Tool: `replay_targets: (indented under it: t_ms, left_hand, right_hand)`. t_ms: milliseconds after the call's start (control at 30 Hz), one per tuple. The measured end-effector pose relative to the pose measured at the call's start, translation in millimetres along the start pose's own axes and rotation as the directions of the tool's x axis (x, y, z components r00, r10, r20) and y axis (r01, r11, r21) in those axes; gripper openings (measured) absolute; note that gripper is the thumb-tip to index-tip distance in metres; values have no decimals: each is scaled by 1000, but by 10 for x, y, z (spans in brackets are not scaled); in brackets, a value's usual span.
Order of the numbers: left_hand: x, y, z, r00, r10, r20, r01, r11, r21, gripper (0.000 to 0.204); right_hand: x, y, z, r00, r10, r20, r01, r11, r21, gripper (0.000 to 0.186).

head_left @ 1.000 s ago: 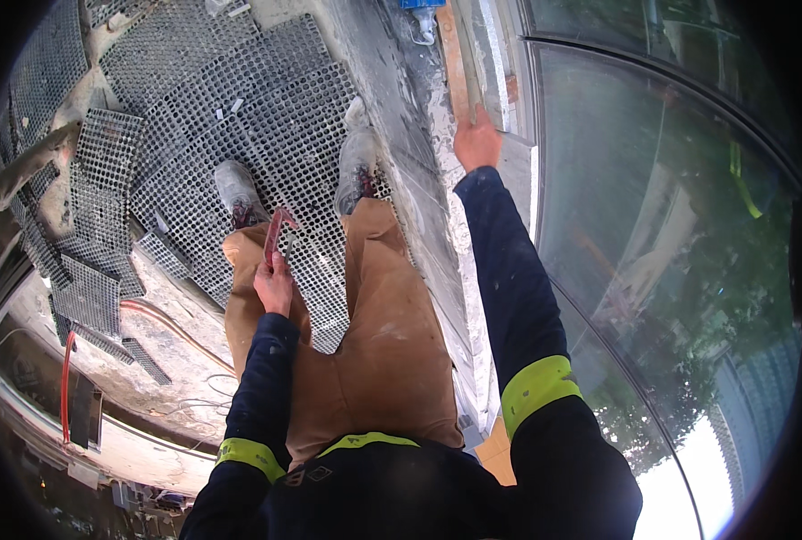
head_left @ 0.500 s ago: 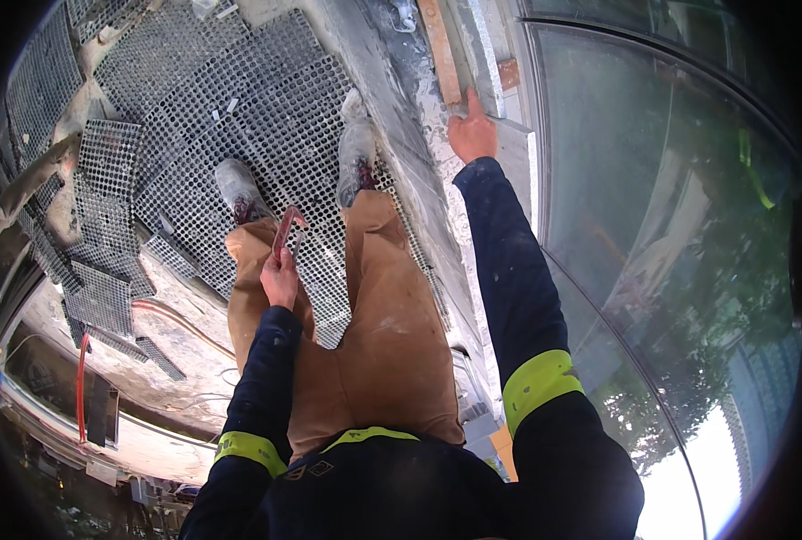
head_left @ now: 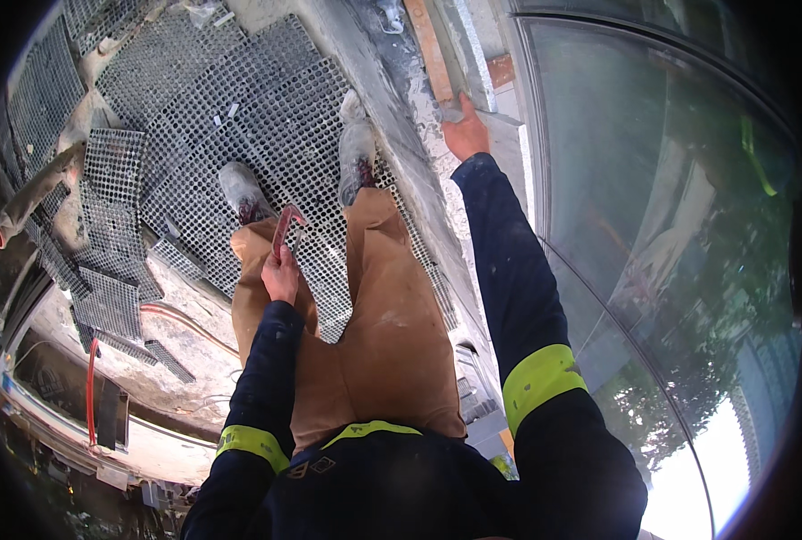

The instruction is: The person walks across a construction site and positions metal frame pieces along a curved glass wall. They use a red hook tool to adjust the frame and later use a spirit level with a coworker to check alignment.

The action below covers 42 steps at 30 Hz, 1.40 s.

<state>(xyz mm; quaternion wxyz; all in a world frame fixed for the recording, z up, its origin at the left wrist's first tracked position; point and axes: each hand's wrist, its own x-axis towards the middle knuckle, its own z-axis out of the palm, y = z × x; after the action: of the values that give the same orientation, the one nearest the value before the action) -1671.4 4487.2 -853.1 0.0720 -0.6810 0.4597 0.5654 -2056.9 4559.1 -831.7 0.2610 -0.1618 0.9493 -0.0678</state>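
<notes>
My left hand (head_left: pixel 280 275) is closed around a red hook-shaped tool (head_left: pixel 284 229), held above my left thigh with its bent end pointing forward; its exact kind is unclear. At the far right, my right arm reaches to a ledge beside the glass. There my right hand (head_left: pixel 466 135) rests with its index finger stretched forward, near the end of a brownish-orange strip (head_left: pixel 430 49). A small grey patch or piece (head_left: pixel 451 115) shows by its thumb; I cannot tell whether it is held. A pale block (head_left: pixel 506 142) lies just right of this hand.
Black perforated mats (head_left: pixel 230 99) overlap under my shoes. An orange-brown pipe (head_left: pixel 36 193) lies at the left, with a red hose (head_left: pixel 91 391) lower down. A low concrete edge (head_left: pixel 378 99) runs along the right, beside a large glass pane (head_left: pixel 635 180).
My right hand has shifted slightly back and left along the ledge. The left hand keeps its grip on the red tool, nearly still. The view has turned a little.
</notes>
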Motion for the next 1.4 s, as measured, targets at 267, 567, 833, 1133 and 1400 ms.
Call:
replay_targets:
  t_ms: [267, 567, 833, 1133, 1400]
  left_hand:
    - [-72, 383, -656, 995, 100, 11, -97, 982, -160, 34]
    - [229, 896, -2301, 960, 273, 67, -274, 962, 9, 14]
    - [102, 1682, -3128, 952, -96, 292, 77, 994, 76, 9]
    - [-1771, 2640, -1189, 192, 478, 857, -955, 292, 51, 16]
    - [-3647, 2637, 180, -401, 44, 915, -899, -209, -384, 35]
  right_hand:
    - [-1229, 94, -161, 981, 187, -48, -175, 967, 188, 31]
    - [-3494, 961, -155, 955, 255, -153, -239, 964, 119, 13]
    - [-3766, 149, -364, 949, 271, 158, -299, 934, 196, 19]
    - [-3422, -1186, -1394, 906, -56, 420, -423, -179, 888, 47]
    - [-4043, 104, -1774, 999, 22, 44, -1, -879, 478, 48]
